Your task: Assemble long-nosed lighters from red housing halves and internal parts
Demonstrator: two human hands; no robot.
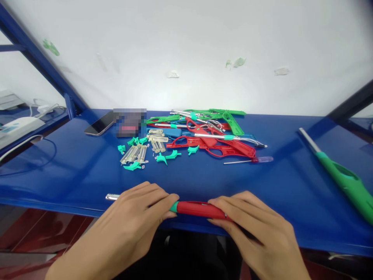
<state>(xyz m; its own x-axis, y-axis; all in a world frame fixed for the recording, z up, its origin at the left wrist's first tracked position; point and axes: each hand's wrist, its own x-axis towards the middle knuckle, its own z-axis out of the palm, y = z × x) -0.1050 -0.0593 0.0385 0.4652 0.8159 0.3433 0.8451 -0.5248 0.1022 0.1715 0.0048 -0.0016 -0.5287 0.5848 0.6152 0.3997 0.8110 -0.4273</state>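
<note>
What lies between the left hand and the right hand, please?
In the head view, the red handle of a lighter spans the gap from the left hand to the right hand, its green collar nearest the left.

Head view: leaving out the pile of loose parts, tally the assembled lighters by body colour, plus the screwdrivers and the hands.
Red lighter, held between the hands: 1
Green lighter, cut off by the right edge: 1
Screwdriver: 1
Hands, left hand and right hand: 2
Total: 5
</note>
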